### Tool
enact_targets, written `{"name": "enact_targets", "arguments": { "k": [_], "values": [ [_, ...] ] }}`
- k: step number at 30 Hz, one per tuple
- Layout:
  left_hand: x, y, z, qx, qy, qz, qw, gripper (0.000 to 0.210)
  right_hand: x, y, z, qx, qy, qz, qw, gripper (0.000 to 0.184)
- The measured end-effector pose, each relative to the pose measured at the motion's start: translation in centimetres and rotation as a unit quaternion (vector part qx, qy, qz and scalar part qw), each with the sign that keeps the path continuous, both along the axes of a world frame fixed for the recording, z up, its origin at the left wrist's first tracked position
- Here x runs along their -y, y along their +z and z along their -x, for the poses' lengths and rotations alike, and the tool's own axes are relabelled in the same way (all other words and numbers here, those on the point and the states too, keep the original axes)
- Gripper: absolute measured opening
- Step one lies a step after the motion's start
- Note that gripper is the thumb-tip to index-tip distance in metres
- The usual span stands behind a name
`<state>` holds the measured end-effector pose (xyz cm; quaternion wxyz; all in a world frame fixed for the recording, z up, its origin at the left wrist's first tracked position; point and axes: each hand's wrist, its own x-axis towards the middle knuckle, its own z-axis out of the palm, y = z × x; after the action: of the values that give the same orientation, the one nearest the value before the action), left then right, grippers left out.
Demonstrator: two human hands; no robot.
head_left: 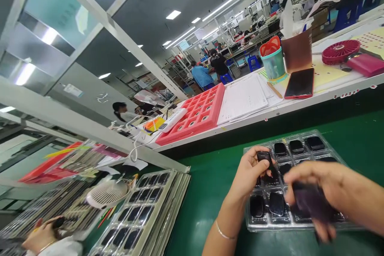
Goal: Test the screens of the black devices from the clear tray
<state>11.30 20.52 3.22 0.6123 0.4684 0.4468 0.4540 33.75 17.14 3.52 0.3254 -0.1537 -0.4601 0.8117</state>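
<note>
While the green bench [216, 176] stretches under everything, a white shelf [330, 84] runs along its far edge, carrying a red compartment tray [198, 114], a sheaf of papers [243, 98] and a dark phone [300, 83]. Nearer, a stack of filled trays [144, 212] lies at the left, beside a small white fan [108, 194]. A clear blister tray [300, 148] of small black parts sits on the bench just ahead of the person. Over it, the left hand [249, 174] pinches one small black part [264, 157] between thumb and fingers. The right hand [318, 194] is blurred, curled around a dark piece [310, 202] above the tray's near rows. A co-worker's hand [42, 236] shows at the lower left.
</note>
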Motion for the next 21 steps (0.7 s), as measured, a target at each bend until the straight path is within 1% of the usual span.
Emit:
{"name": "enact_targets", "arguments": {
  "k": [1,3,5,7,11,17,19,21],
  "values": [
    [-0.1,0.0,-0.1,-0.008,0.010,-0.004,1.000,0.040,-1.3,0.2,0.0,0.015,-0.021,-0.012,1.000,0.051],
    [-0.2,0.1,-0.3,-0.017,0.020,-0.012,1.000,0.040,-4.1,0.4,-0.1,0.066,-0.092,-0.032,0.993,0.058],
    [-0.2,0.3,-0.4,-0.024,0.020,-0.021,0.999,0.043,-6.2,0.2,0.0,0.123,-0.124,-0.072,0.982,0.064],
    [-0.1,0.6,-0.3,-0.034,0.017,-0.030,0.999,0.044,-7.4,-0.1,0.0,0.156,-0.140,-0.106,0.972,0.064],
    [0.1,0.6,0.2,-0.057,0.009,-0.046,0.997,0.043,-7.5,-0.6,0.2,0.165,-0.151,-0.139,0.965,0.055],
    [-0.5,-0.4,0.2,-0.057,0.013,-0.079,0.995,0.036,-7.8,-1.4,0.3,0.204,-0.152,-0.163,0.953,0.049],
    [-0.4,0.0,0.2,-0.030,-0.002,-0.072,0.997,0.040,-7.3,-1.3,0.0,0.203,-0.146,-0.165,0.954,0.046],
    [0.5,0.9,0.8,0.022,-0.048,-0.057,0.997,0.053,-6.4,-1.0,-0.3,0.203,-0.149,-0.160,0.954,0.054]
  ]
}}
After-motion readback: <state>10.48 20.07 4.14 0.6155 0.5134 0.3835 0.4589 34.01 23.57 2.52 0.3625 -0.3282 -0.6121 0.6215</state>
